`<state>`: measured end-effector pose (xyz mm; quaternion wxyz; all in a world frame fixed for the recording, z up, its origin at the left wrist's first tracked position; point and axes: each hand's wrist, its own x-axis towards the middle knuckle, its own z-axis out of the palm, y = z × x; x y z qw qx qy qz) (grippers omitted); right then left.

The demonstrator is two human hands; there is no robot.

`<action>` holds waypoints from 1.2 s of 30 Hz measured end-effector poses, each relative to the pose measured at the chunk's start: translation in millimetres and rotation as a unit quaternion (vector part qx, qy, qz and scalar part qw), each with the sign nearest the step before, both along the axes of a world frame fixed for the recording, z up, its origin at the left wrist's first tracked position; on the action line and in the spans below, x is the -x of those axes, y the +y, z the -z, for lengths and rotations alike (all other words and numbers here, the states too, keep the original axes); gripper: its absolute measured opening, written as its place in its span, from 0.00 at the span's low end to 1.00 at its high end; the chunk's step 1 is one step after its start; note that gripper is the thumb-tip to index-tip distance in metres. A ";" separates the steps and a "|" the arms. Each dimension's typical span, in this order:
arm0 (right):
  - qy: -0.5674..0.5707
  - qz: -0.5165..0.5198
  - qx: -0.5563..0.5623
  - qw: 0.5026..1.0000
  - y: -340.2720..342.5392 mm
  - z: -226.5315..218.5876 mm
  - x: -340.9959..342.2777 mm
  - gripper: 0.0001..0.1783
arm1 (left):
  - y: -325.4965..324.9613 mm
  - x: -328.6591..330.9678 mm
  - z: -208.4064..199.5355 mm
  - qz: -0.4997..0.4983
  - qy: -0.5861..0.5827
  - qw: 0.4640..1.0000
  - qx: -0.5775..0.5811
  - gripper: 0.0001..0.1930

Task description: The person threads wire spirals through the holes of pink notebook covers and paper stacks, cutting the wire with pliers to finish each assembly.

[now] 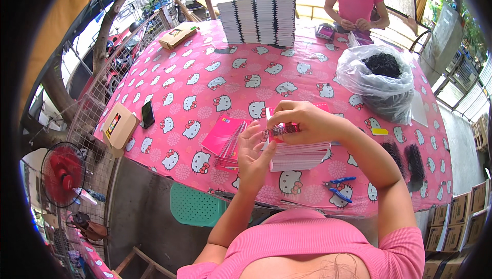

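In my right hand (293, 117) is a dark spiral binding coil (285, 130), pinched between thumb and fingers above a stack of pink-covered sheets (300, 158). Beside the coil's left end, my left hand (253, 157) has its fingers spread, holding nothing that I can see. Whether its fingertips touch the coil is unclear. A fanned pile of pink booklets (224, 138) lies just left of that hand. Blue-handled cutters (341, 189) rest near the table's front edge, right of the stack. My right hand partly hides the stack's top.
Beyond the pink tablecloth's middle stand tall stacks of bound notebooks (256, 18). A plastic bag of black coils (379, 86) and loose coils (415, 166) lie right. A phone (147, 114) and cardboard box (119, 125) are left. A co-worker (354, 2) works opposite.
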<state>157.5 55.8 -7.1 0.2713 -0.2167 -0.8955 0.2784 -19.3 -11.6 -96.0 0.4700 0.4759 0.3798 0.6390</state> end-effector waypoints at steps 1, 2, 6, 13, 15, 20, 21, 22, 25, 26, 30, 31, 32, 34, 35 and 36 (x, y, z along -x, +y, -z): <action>-0.011 0.027 0.005 1.000 -2.9 -3.7 0.1 0.18 | -0.1 2.3 -1.5 -0.031 0.034 0.999 -0.014 0.22; -0.021 0.055 0.009 0.998 -7.3 -9.3 -1.3 0.19 | 0.2 4.7 -5.0 -0.062 0.067 0.995 -0.028 0.22; 0.040 0.203 -0.114 0.972 -33.1 -48.8 -7.2 0.20 | 3.4 20.3 -52.4 0.077 -0.094 0.989 0.083 0.18; 0.096 0.275 -0.205 0.935 -65.3 -22.4 -23.6 0.22 | 28.1 12.1 -90.5 0.141 0.020 0.990 -0.010 0.21; 0.140 0.406 -0.148 0.891 -57.9 -30.1 -38.1 0.22 | 30.4 14.4 -93.7 0.156 0.051 0.986 -0.043 0.21; 0.242 0.328 0.162 0.899 -36.9 1.1 -75.2 0.19 | 41.5 5.9 -92.6 0.181 0.176 0.950 -0.187 0.24; 0.233 0.336 0.138 0.902 -39.8 8.8 -69.2 0.18 | 49.4 12.8 -78.9 0.176 0.203 0.943 -0.197 0.25; 0.223 0.349 0.116 0.903 -43.2 17.3 -66.2 0.18 | 53.6 13.6 -72.5 0.176 0.227 0.935 -0.206 0.26; 0.251 0.347 0.058 0.902 -38.9 29.9 -57.1 0.21 | 48.3 -8.6 -54.8 0.048 0.117 0.975 -0.180 0.31; 0.266 0.341 0.026 0.901 -37.8 30.0 -51.5 0.22 | 49.9 -13.1 -52.9 0.051 0.103 0.975 -0.187 0.31; 0.176 0.355 0.011 0.918 -54.4 2.6 -36.3 0.26 | 51.9 -10.3 -55.3 0.039 0.213 0.949 -0.227 0.30; 0.172 0.354 -0.010 0.919 -57.9 0.9 -35.8 0.27 | 51.3 -8.1 -58.1 0.034 0.278 0.930 -0.239 0.29; 0.168 0.352 -0.031 0.920 -59.3 -0.1 -36.6 0.27 | 48.9 -6.9 -61.1 0.044 0.279 0.935 -0.214 0.27; 0.149 0.305 -0.035 0.940 -53.6 8.3 -40.5 0.26 | 41.3 -4.6 -66.6 0.062 0.282 0.944 -0.161 0.24; 0.140 0.280 -0.035 0.949 -52.7 11.5 -41.3 0.25 | 39.2 -4.9 -67.6 0.056 0.298 0.938 -0.166 0.25; 0.138 0.282 -0.019 0.949 -54.5 12.5 -42.0 0.24 | 37.2 -5.4 -68.3 0.050 0.314 0.932 -0.171 0.26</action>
